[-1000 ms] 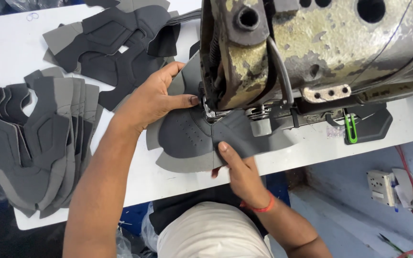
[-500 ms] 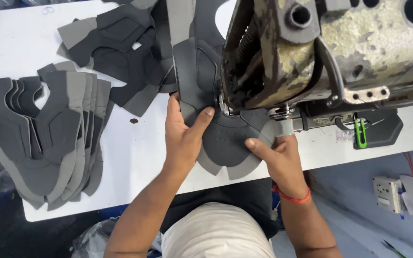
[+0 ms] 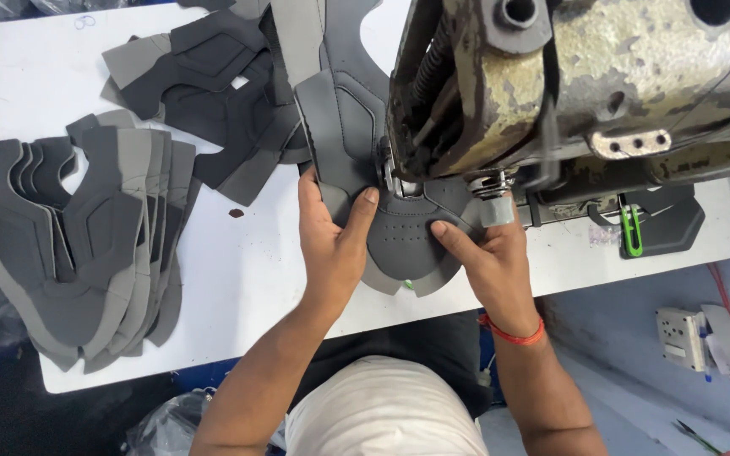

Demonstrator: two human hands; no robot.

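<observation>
While both hands press flat on it, the dark grey perforated shoe-upper piece (image 3: pixel 403 241) lies on the white table (image 3: pixel 238 270) directly under the head of the worn, paint-chipped metal sewing machine (image 3: pixel 568 76), a little to the 3 o'clock side of the picture's centre. The left hand (image 3: pixel 331 245) rests on the piece's 9 o'clock edge, its fingers (image 3: pixel 365 207) held together and stretched towards 12 o'clock, thumb lying along the long grey panel that runs up towards the top of the view. The right hand (image 3: pixel 487 253) sits at the piece's 3 o'clock side, its fingers slightly apart, the forefinger (image 3: pixel 449 236) pointing to 10 o'clock and pressing on the perforated area; neither hand clamps anything, both simply bear down on the material. A red thread band (image 3: pixel 513 333) circles the right wrist. The needle area (image 3: pixel 399 181) stands just at 12 o'clock of the piece, between the two hands.

At 9 o'clock on the table lies a fanned stack of grey cut shoe panels (image 3: pixel 86 245), well apart from the hands. At 11 o'clock a looser heap of dark grey cut panels (image 3: pixel 204 84) spreads towards the machine. At 3 o'clock, beside the machine base, a green clip-like tool (image 3: pixel 631 232) rests on a dark plate. Beyond the table's 4 o'clock corner, a white wall socket box (image 3: pixel 686 338) is visible.
</observation>
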